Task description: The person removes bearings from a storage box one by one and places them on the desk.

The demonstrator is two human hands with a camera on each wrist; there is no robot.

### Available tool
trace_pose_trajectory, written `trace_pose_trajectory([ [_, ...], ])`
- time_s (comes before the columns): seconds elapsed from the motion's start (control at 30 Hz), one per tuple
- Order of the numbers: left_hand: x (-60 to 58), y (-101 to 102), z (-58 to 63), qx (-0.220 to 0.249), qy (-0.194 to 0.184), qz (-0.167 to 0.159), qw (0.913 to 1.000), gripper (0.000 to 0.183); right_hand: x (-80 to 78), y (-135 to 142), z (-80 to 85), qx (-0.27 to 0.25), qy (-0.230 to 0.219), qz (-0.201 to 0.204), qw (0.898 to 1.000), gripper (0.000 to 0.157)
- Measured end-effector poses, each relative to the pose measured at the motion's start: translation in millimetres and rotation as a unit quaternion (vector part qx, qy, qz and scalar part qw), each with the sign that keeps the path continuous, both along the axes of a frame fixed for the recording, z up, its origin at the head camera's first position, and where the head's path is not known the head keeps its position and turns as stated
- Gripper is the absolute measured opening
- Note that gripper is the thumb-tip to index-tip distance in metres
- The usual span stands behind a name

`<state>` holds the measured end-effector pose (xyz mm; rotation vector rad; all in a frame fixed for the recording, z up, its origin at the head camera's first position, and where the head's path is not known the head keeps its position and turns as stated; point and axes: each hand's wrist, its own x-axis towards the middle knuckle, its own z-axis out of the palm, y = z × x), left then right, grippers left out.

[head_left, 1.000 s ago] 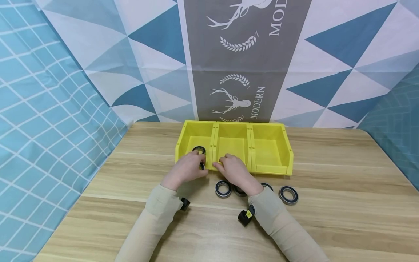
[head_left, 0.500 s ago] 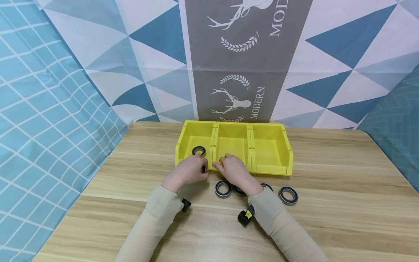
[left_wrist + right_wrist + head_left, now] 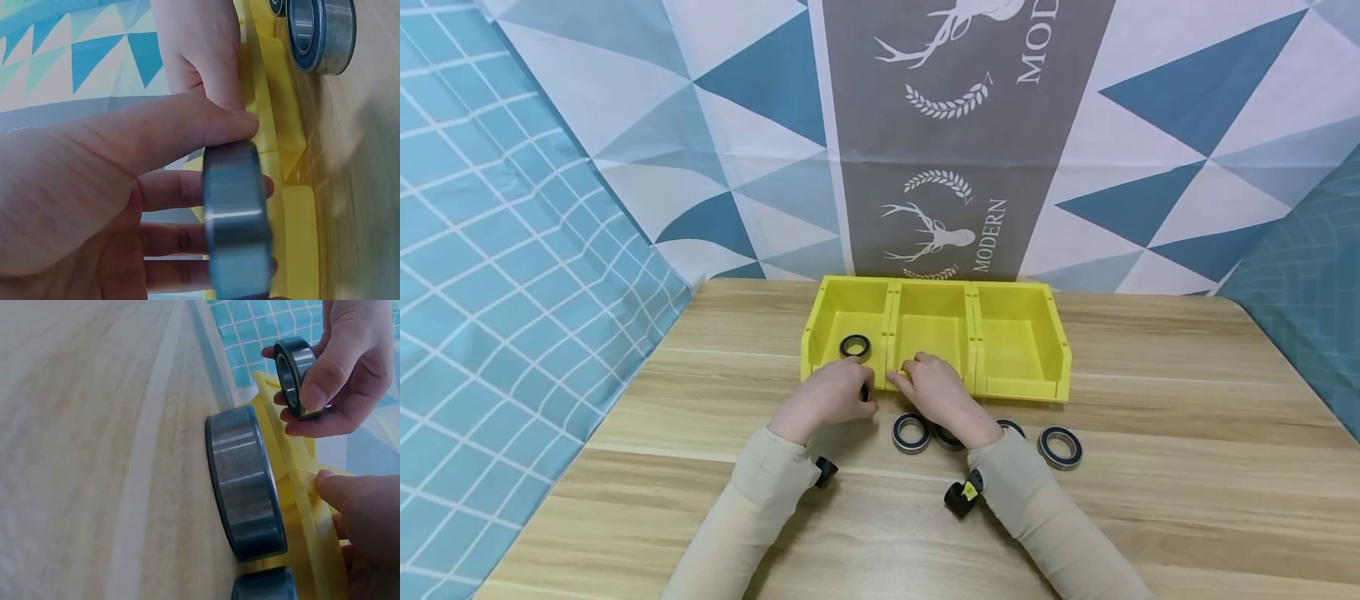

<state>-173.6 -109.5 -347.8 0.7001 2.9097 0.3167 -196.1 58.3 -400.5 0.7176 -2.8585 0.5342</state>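
My left hand (image 3: 829,395) pinches a ball bearing (image 3: 236,219) between thumb and fingers, just over the front lip of the left yellow bin. In the right wrist view this bearing stands on edge in the grip, its steel outer ring showing. Another bearing (image 3: 844,350) lies inside the left bin, beyond the fingertips. My right hand (image 3: 938,390) grips the front wall of the middle yellow bin (image 3: 928,333), with the thumb on the rim and the fingers over the inside. The right hand's fingers are partly hidden in its wrist view.
Three yellow bins stand joined in a row, the right bin (image 3: 1015,346) at the end. Several bearings lie on the wooden table (image 3: 880,533) before them: one bearing (image 3: 898,437) between the hands, one bearing (image 3: 1043,450) farthest right, others partly behind the right wrist.
My left hand has drawn slightly back toward the bin's front, turning the held bearing a little. More of the bearing inside the left bin shows. The right hand has stayed put.
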Motion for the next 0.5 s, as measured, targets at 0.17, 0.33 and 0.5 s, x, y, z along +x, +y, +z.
trace_pose_trajectory([
  [0.17, 1.9, 0.7, -0.5, 0.000, -0.021, -0.007, 0.9998, 0.013, 0.2, -0.1, 0.0, 0.002, -0.003, -0.001, 1.000, 0.039],
  [0.33, 3.0, 1.5, -1.4, -0.006, -0.036, -0.008, 0.9993, 0.011, 0.0, 0.1, 0.0, 0.003, -0.007, 0.000, 1.000, 0.039],
  [0.5, 4.1, 1.8, -0.4, -0.001, -0.060, -0.005, 0.9982, 0.011, -0.3, 0.3, -0.1, 0.001, -0.004, 0.001, 1.000, 0.038],
])
